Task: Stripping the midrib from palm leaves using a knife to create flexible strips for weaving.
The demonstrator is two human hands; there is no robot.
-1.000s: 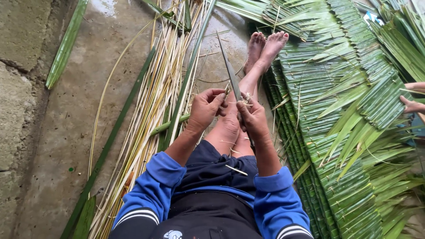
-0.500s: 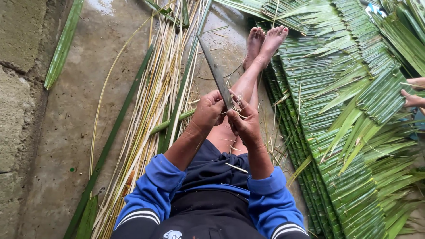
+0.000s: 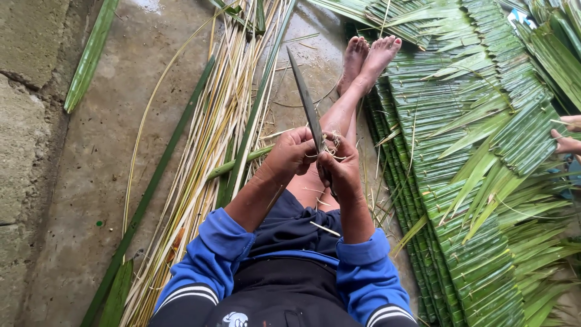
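A: Knife (image 3: pixel 305 103) – where's it sit vs the rest? Start w/ the big stuff.

B: Biggest is the woven palm-leaf panel stack (image 3: pixel 484 181), green, filling the right side of the concrete floor (image 3: pixel 91 181). Next, the bundle of pale stripped leaf ribs (image 3: pixel 206 157) running lengthwise along the person's left, w/ a long green stalk (image 3: pixel 163 163) beside it. A loose green leaf (image 3: pixel 91 54) lies near the wall at top left.

A: And the person?

B: Seated on the floor, bare legs stretched fwd, feet (image 3: pixel 366 54) crossed at the panel stack's edge. Blue sleeves w/ white stripes, dark shorts.

A: Hands?

B: Both close together over the thighs. Left hand (image 3: pixel 290 154) curled shut round a thin pale strip, which shows only as frayed fibres between the hands. Right hand (image 3: pixel 340 172) clenched on the knife handle; blade points up and away, tilted slightly left, above the shins. The two hands nearly touch at the blade's base.

A: Anyone else?

B: Another person's hand (image 3: pixel 566 136) pokes in at the right edge, on the panel stack. Small leaf scraps lie on the shorts & floor nearby.
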